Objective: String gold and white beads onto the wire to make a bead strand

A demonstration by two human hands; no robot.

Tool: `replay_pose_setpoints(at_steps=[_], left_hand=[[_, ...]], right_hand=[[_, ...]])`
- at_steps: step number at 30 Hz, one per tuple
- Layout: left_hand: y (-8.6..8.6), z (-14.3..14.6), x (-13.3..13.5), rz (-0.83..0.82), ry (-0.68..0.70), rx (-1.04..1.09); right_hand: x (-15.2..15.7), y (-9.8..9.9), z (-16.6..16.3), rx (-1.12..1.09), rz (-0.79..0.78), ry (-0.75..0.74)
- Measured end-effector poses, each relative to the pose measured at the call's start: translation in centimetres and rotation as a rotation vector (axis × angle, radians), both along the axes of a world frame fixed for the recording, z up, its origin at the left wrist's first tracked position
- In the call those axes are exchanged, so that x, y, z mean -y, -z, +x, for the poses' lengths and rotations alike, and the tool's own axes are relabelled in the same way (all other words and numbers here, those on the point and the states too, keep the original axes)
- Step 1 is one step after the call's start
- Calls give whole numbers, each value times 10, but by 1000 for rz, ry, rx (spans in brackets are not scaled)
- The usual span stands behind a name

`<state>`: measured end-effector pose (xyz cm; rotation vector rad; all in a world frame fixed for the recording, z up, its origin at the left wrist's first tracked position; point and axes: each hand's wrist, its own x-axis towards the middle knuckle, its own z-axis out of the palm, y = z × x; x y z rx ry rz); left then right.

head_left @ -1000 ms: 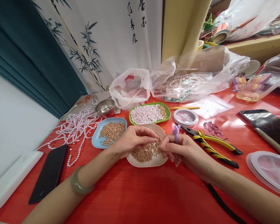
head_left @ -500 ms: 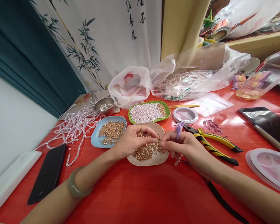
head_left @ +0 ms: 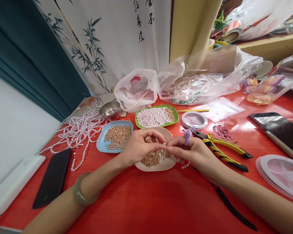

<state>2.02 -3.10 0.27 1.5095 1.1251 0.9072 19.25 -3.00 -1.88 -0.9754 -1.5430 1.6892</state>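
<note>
Both hands meet over a beige dish (head_left: 167,164) heaped with small gold beads (head_left: 152,157) on the red table. My left hand (head_left: 139,146), wearing a ring and a green bangle, pinches its fingertips together over the beads; what it pinches is too small to make out. My right hand (head_left: 191,151) is closed, its thumb and forefinger touching the left fingertips. A purple fuzzy piece (head_left: 188,134) sticks up from it and a short strand of pale beads (head_left: 185,166) hangs below it.
A blue dish of gold beads (head_left: 117,136), a green dish of pearls (head_left: 156,117), a steel cup (head_left: 110,111), pearl strands (head_left: 83,130), a thread spool (head_left: 194,119), yellow pliers (head_left: 222,148), two phones (head_left: 52,178) (head_left: 280,130), plastic bags (head_left: 185,84) and a round lid (head_left: 280,174) surround the hands.
The fingertips of both hands have stayed together over the beige dish with only small shifts. The view has moved slightly.
</note>
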Motion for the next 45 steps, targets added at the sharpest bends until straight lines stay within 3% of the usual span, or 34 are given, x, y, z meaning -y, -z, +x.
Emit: replay_pose_setpoints(at_steps=[16, 23, 34, 45], left_hand=[[2, 6, 4, 61, -25, 67], [3, 5, 9, 204, -63, -116], [-1, 1, 4, 192, 6, -65], [-13, 5, 7, 237, 48, 8]], right_hand=[[-1, 5, 1, 31, 27, 40], [0, 7, 1, 56, 20, 98], [-2, -3, -1, -60, -73, 62], [-3, -10, 6, 30, 53, -10]])
